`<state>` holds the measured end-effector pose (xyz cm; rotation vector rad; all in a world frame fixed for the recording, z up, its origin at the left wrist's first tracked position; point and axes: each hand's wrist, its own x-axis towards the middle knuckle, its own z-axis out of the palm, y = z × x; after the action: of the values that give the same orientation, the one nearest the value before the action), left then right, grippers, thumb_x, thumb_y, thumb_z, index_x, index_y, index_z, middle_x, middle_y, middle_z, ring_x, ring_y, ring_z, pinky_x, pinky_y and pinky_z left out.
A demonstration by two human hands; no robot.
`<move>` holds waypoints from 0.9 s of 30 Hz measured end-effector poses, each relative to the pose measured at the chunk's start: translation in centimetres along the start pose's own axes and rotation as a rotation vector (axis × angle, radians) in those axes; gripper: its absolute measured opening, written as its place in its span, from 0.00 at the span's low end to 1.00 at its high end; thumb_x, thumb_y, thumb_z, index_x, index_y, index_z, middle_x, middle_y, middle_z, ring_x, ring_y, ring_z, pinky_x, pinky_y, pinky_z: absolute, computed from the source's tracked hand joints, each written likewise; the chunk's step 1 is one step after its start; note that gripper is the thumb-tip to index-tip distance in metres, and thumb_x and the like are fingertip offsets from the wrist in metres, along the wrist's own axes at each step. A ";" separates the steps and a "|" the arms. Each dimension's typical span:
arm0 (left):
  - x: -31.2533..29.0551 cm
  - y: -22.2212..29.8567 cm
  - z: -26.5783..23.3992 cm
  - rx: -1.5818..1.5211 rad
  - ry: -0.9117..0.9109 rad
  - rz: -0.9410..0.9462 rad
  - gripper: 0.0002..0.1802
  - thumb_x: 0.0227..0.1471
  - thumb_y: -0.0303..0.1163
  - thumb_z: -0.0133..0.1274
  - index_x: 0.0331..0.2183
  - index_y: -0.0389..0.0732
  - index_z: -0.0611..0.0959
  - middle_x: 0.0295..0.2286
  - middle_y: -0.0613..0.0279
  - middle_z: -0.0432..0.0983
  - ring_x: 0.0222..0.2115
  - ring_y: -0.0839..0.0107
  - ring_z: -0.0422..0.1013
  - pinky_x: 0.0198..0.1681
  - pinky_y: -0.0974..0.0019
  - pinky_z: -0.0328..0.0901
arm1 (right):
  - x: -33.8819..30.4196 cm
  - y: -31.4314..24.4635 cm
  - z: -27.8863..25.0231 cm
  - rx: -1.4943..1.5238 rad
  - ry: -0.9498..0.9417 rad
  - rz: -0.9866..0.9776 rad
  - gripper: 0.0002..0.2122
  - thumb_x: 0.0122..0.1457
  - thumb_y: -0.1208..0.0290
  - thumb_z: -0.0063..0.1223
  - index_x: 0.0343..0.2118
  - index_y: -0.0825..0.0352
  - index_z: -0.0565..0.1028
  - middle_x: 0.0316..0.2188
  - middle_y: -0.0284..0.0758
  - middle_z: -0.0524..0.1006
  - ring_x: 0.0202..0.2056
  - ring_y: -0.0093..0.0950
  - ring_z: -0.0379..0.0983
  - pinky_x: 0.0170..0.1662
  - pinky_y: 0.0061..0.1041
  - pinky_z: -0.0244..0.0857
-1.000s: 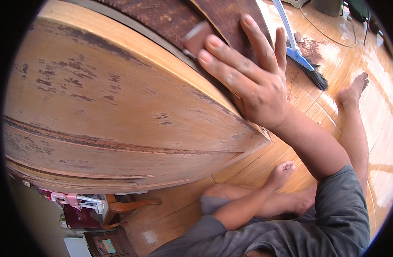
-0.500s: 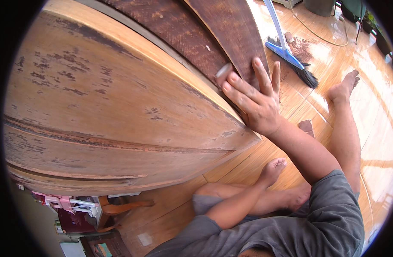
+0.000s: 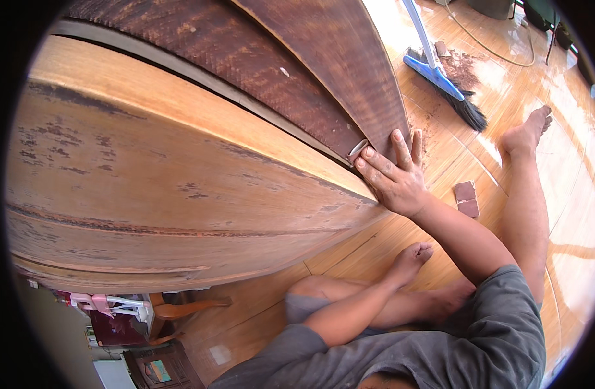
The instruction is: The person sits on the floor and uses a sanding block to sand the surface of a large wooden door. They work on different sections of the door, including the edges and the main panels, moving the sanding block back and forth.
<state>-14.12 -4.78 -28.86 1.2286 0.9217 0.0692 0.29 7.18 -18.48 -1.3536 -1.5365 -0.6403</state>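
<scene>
My right hand (image 3: 399, 183) presses a small folded piece of brown sandpaper (image 3: 358, 150) against the dark panel of a wooden furniture piece (image 3: 161, 175). The pale inner side of its curled edge shows at my fingertips. Two of the fingers lie over it, while the others spread across the raised dark strip (image 3: 336, 58). Worn dark patches mark the lighter wood side. Over my bent leg, my left hand (image 3: 414, 258) is closed with curled fingers, and nothing shows in it; it touches no wood.
A broom (image 3: 440, 81) with a blue head stands on the tiled floor (image 3: 349, 256) beside reddish-brown dust (image 3: 461, 66). Brown sandpaper pieces (image 3: 466, 198) lie near my right forearm. A hose (image 3: 485, 52) and dark pots sit at the far right. Wooden chair legs (image 3: 190, 308) are at the lower left.
My right hand and the sandpaper have slid down and right along the dark panel, toward its near end. The view has shifted slightly; my left hand stays about where it was.
</scene>
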 end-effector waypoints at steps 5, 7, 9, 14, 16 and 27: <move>0.1 -0.1 0.0 0.075 0.045 -0.022 0.24 0.67 0.43 0.52 0.51 0.30 0.80 0.44 0.53 0.81 0.46 0.70 0.75 0.52 0.66 0.67 | -1.0 0.2 1.0 0.033 0.076 -0.005 0.21 0.53 0.64 0.67 0.52 0.44 0.81 0.61 0.13 0.73 0.74 0.41 0.45 0.74 0.59 0.24; 0.5 -0.8 0.0 0.026 0.014 -0.030 0.24 0.66 0.43 0.53 0.50 0.30 0.80 0.41 0.56 0.82 0.43 0.73 0.74 0.50 0.67 0.68 | 1.3 -0.2 0.1 0.064 0.171 -0.010 0.19 0.56 0.65 0.63 0.51 0.43 0.81 0.59 0.13 0.75 0.74 0.40 0.45 0.74 0.58 0.21; 0.9 -1.7 -0.1 -0.036 0.031 -0.009 0.23 0.66 0.42 0.53 0.50 0.31 0.81 0.38 0.59 0.81 0.39 0.75 0.74 0.46 0.68 0.68 | 5.5 -0.8 -1.5 0.052 0.134 -0.005 0.17 0.60 0.64 0.58 0.52 0.42 0.81 0.59 0.12 0.75 0.74 0.39 0.47 0.74 0.55 0.19; 1.2 -2.3 -0.5 -0.110 0.039 0.010 0.22 0.64 0.41 0.54 0.48 0.31 0.81 0.35 0.63 0.81 0.32 0.80 0.72 0.39 0.72 0.68 | 14.0 -2.2 -6.7 0.205 0.094 0.048 0.20 0.62 0.70 0.55 0.57 0.46 0.79 0.58 0.19 0.77 0.72 0.38 0.52 0.74 0.48 0.20; 1.0 -1.8 -0.5 -0.083 0.073 0.027 0.21 0.64 0.41 0.55 0.48 0.31 0.81 0.34 0.64 0.81 0.31 0.81 0.71 0.37 0.72 0.67 | 13.8 -2.9 -8.5 0.303 0.268 0.064 0.22 0.59 0.76 0.57 0.57 0.56 0.78 0.57 0.31 0.79 0.70 0.40 0.58 0.74 0.45 0.28; 0.4 -2.2 -0.9 0.126 0.008 0.306 0.27 0.60 0.38 0.58 0.57 0.37 0.75 0.54 0.53 0.74 0.57 0.65 0.66 0.59 0.56 0.62 | -0.3 -9.2 -5.4 0.586 0.040 0.322 0.22 0.73 0.59 0.38 0.61 0.67 0.74 0.66 0.48 0.66 0.65 0.47 0.63 0.67 0.47 0.52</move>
<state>-15.37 -4.73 -30.96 1.4807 0.7474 0.2632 -6.73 0.14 -14.69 -1.0855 -1.2933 -0.0045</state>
